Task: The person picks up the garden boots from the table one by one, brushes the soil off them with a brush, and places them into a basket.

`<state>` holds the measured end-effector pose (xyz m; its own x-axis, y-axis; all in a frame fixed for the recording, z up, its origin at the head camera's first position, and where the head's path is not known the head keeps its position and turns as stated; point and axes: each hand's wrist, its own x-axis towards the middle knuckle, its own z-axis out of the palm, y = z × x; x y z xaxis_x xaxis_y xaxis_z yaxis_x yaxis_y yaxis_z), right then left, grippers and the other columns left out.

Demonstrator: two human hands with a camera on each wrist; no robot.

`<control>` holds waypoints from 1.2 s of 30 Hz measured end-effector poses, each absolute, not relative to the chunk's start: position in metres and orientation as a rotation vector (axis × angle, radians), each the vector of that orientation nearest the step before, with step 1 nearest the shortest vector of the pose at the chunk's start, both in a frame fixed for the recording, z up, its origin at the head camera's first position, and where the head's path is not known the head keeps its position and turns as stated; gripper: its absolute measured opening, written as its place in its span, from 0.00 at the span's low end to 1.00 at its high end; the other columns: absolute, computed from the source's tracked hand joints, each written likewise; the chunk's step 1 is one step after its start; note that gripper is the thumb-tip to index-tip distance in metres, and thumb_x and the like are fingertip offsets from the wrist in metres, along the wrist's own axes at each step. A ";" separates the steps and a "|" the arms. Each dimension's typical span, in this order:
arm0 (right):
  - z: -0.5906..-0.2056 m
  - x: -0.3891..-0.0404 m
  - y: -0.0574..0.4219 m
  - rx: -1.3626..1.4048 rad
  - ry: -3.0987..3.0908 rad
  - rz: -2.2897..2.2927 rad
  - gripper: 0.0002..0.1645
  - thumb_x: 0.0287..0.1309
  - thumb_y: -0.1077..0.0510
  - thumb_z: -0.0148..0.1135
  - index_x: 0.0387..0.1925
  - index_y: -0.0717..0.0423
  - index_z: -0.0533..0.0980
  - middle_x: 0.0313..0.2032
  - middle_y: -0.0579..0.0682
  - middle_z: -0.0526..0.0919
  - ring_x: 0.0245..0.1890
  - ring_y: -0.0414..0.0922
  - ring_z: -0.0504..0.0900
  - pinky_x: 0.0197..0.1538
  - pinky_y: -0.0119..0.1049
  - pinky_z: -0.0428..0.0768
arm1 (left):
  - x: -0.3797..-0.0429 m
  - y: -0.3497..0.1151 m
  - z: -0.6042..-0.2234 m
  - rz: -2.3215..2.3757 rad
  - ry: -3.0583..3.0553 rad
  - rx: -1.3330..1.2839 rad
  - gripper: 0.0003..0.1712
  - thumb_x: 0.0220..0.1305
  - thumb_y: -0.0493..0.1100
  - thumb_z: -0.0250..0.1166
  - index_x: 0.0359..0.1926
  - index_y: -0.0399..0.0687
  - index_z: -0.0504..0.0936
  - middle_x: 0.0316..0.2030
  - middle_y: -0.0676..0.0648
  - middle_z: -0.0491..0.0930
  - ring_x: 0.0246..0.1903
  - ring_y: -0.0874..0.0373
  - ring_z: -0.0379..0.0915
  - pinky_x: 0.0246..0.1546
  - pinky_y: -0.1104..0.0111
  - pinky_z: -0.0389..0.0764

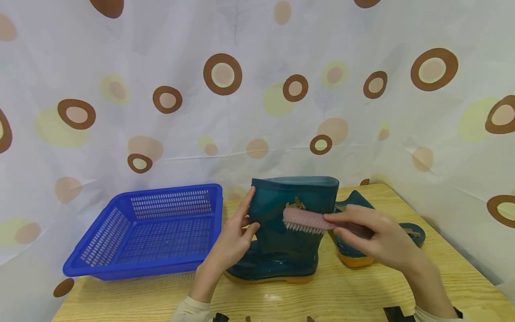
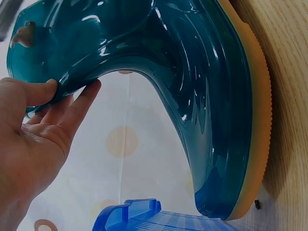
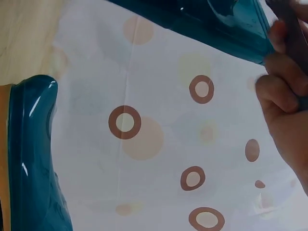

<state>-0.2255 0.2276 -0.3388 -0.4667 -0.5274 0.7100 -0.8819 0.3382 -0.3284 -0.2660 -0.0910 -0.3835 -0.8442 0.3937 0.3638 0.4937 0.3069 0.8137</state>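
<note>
A teal rubber boot (image 1: 281, 252) with an orange sole stands upright in the head view, toe to the left. My left hand (image 1: 229, 243) grips its shaft at the left side, thumb on the near face and the other fingers behind. In the left wrist view, the thumb presses the glossy boot (image 2: 192, 96) near its top. My right hand (image 1: 382, 237) holds a pink scrub brush (image 1: 303, 219) by its handle. The white bristles point down and overlap the shaft just under a small brown bow ornament (image 1: 296, 203).
A blue plastic basket (image 1: 145, 268) with slotted walls sits left on the wooden table (image 1: 273, 304). More teal footwear (image 1: 352, 248) with an orange sole lies behind my right hand, partly hidden. A dotted white curtain (image 1: 257, 120) hangs behind the table and along its right side.
</note>
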 end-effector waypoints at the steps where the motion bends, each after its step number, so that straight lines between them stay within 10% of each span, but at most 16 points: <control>1: -0.338 -0.226 0.227 1.194 -2.059 0.939 0.18 0.58 0.68 0.66 0.51 0.59 0.83 0.33 0.40 0.82 0.23 0.28 0.66 0.25 0.20 0.67 | -0.266 -0.091 -0.384 -1.587 -2.459 -0.840 0.50 0.73 0.31 0.55 0.77 0.78 0.40 0.67 0.41 0.68 0.53 0.50 0.81 0.54 0.55 0.82; 6: -0.335 -0.229 0.226 0.996 -1.967 0.716 0.16 0.66 0.52 0.64 0.47 0.59 0.85 0.26 0.38 0.77 0.22 0.27 0.61 0.24 0.17 0.60 | -0.266 -0.091 -0.384 -1.590 -2.461 -0.836 0.50 0.73 0.32 0.55 0.78 0.78 0.39 0.68 0.41 0.68 0.53 0.50 0.81 0.54 0.54 0.82; 12: -0.335 -0.228 0.227 0.912 -2.141 0.598 0.23 0.49 0.65 0.73 0.49 0.49 0.85 0.26 0.31 0.75 0.22 0.26 0.61 0.25 0.16 0.61 | -0.266 -0.091 -0.384 -1.617 -2.470 -0.823 0.49 0.73 0.32 0.54 0.78 0.78 0.38 0.69 0.39 0.67 0.56 0.47 0.79 0.57 0.51 0.80; 26: -0.333 -0.222 0.233 1.204 -2.227 0.890 0.27 0.51 0.74 0.68 0.53 0.52 0.82 0.34 0.35 0.81 0.22 0.26 0.66 0.25 0.17 0.68 | -0.267 -0.091 -0.386 -1.591 -2.472 -0.800 0.49 0.73 0.32 0.54 0.77 0.80 0.39 0.61 0.40 0.72 0.55 0.49 0.80 0.52 0.55 0.83; 31: -0.333 -0.226 0.232 1.081 -2.024 0.826 0.14 0.61 0.60 0.67 0.49 0.59 0.84 0.34 0.45 0.85 0.25 0.27 0.68 0.26 0.20 0.67 | -0.267 -0.090 -0.385 -1.589 -2.471 -0.805 0.49 0.73 0.33 0.55 0.77 0.80 0.39 0.59 0.40 0.73 0.53 0.51 0.81 0.52 0.55 0.83; 36: -0.334 -0.230 0.230 0.989 -1.936 0.729 0.23 0.68 0.46 0.60 0.47 0.61 0.85 0.27 0.43 0.81 0.23 0.27 0.64 0.24 0.18 0.62 | -0.267 -0.090 -0.385 -1.583 -2.471 -0.814 0.49 0.73 0.33 0.55 0.77 0.79 0.39 0.61 0.40 0.73 0.51 0.52 0.81 0.52 0.56 0.83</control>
<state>-0.2301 0.2303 -0.3340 -0.3519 -0.3667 0.8612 -0.8435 0.5232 -0.1219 -0.2674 -0.0898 -0.3850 -0.8528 0.3827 0.3554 0.4829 0.3183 0.8158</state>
